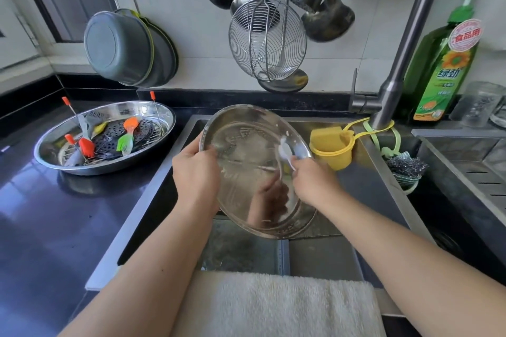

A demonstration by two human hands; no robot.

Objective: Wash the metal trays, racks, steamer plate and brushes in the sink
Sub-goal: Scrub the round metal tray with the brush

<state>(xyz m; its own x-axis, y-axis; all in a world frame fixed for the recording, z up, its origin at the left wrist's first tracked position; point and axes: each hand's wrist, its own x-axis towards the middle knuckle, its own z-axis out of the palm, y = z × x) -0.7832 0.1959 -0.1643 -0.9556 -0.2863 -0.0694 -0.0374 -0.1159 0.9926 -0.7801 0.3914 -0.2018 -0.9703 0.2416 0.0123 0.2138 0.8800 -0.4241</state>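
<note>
So on the counter we've got a second steel tray [46, 157] holding the black steamer plate [120, 137], wire racks [157, 111] and the orange, green and yellow brushes [126, 136]. A yellow cup [338, 154] hangs in the sink [323, 257] with a sponge [325, 135] in it. Over the sink our left hand [195, 175] grips the tilted round tray [246, 145] by its rim, while our right hand [312, 182] pinches something whitish and blurry against the inside

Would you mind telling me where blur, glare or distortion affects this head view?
Head view: the right hand is motion-blurred against the tilted metal tray, which mirrors the hand; window glare streaks the black counter; the wide-angle lens bends the faucet and frame edges.
</note>
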